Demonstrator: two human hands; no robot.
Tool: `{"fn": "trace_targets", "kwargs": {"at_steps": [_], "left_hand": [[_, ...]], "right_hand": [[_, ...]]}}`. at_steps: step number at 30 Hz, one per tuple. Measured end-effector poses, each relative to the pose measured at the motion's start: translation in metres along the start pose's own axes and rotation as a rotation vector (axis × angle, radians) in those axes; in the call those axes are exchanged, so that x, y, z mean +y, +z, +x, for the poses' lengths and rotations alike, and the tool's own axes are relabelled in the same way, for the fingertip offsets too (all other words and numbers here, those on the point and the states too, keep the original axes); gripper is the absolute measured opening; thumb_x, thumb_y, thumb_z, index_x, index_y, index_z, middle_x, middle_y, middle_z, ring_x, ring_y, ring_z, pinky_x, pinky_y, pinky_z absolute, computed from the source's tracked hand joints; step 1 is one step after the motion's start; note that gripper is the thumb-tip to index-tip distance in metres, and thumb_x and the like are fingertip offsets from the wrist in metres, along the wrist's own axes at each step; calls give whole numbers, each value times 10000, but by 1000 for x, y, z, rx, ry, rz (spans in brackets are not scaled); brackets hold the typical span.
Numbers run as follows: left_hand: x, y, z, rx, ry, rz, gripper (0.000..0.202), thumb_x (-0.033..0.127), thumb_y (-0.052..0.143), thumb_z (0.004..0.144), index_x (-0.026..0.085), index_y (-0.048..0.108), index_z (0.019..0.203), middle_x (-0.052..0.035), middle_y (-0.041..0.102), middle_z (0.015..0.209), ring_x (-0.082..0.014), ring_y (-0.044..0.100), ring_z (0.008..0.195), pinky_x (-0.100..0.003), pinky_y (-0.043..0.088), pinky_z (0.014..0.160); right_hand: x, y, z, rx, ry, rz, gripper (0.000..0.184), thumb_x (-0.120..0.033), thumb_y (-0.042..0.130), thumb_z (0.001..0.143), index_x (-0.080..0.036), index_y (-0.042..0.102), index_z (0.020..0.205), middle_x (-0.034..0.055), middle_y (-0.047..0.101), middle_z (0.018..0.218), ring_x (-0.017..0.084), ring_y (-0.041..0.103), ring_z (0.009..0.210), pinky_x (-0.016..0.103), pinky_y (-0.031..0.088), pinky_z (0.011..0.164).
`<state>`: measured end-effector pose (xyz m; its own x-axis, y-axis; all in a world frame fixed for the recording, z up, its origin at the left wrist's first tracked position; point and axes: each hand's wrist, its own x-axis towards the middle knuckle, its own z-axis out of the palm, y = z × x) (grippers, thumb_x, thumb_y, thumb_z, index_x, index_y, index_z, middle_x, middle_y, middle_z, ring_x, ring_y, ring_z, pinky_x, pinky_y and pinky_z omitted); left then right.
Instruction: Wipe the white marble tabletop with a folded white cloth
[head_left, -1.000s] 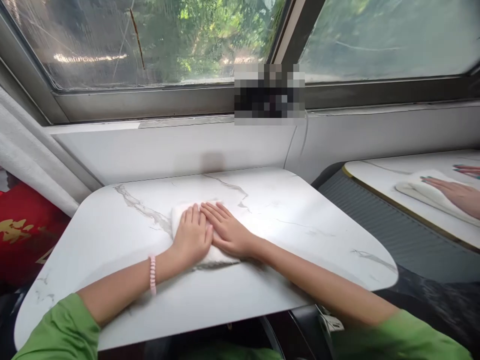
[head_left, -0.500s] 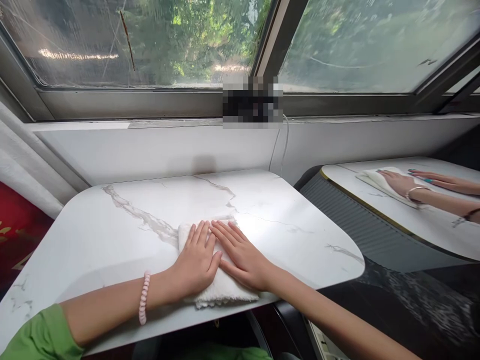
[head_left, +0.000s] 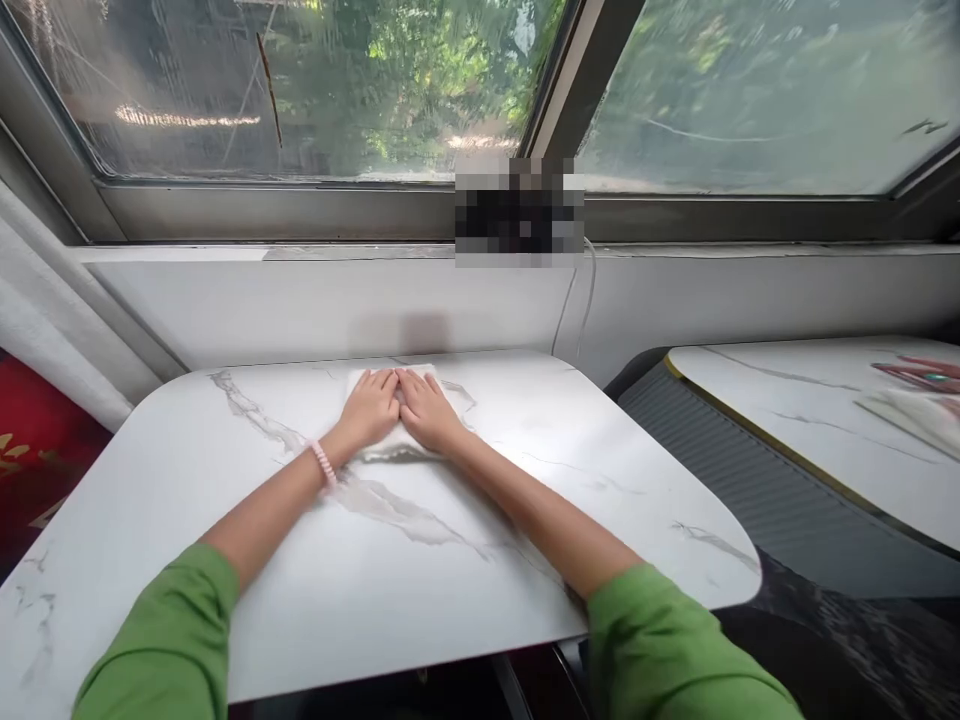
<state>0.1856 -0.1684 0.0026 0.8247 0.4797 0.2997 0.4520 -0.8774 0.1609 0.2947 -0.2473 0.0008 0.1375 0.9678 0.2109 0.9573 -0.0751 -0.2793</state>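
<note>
A folded white cloth lies on the white marble table near its far edge, mostly covered by my hands. My left hand presses flat on it with fingers stretched out; a pink bead bracelet is on that wrist. My right hand lies flat beside it on the cloth, fingertips touching those of the left. Both arms are stretched far forward in green sleeves.
A white wall and a window sill rise just behind the table. A second marble table stands to the right, where another person's hand rests by a white cloth. A red cushion is at the left.
Both hands have pushed the cloth away from me, from the near part of the table to near its far edge, arms now extended.
</note>
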Motion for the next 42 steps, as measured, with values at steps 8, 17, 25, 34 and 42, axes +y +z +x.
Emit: {"fn": "trace_targets", "kwargs": {"at_steps": [8, 17, 25, 34, 42], "left_hand": [[-23, 12, 45, 80, -19, 66, 358, 109, 365, 846, 132, 541, 1158, -109, 582, 1223, -227, 514, 1124, -360, 304, 1062], [6, 9, 10, 37, -56, 70, 412, 130, 340, 891, 68, 467, 1278, -136, 492, 1357, -218, 396, 1287, -403, 189, 1130], [79, 2, -45, -56, -15, 30, 478, 208, 325, 916, 49, 409, 1359, -147, 400, 1440, -251, 317, 1351, -442, 158, 1143], [152, -12, -101, -137, 275, -62, 534, 306, 297, 954, -2, 348, 1388, -209, 303, 1475, -293, 221, 1390, -408, 144, 1152], [151, -2, -80, -143, 236, -84, 527, 265, 356, 900, 14, 393, 1362, -197, 351, 1456, -278, 271, 1375, -407, 181, 1148]], "right_hand": [[29, 11, 48, 53, -7, -42, 581, -171, 272, 834, -43, 315, 1399, 138, 395, 1451, 227, 319, 1347, 439, 205, 1111], [21, 3, 7, 11, -63, -69, 581, -199, 258, 864, -61, 298, 1427, 122, 348, 1484, 227, 280, 1376, 437, 193, 1124], [24, -11, -91, -6, -132, -161, 560, -275, 210, 941, -67, 234, 1460, 119, 299, 1507, 232, 225, 1403, 452, 224, 1135], [15, -28, -210, 219, -165, -240, 643, -229, 261, 938, -143, -40, 1500, 114, 323, 1498, 245, 260, 1390, 498, 309, 1091], [32, -30, -195, 192, -140, -179, 680, -238, 273, 911, -188, -60, 1502, 93, 348, 1486, 240, 300, 1376, 515, 323, 1090]]}}
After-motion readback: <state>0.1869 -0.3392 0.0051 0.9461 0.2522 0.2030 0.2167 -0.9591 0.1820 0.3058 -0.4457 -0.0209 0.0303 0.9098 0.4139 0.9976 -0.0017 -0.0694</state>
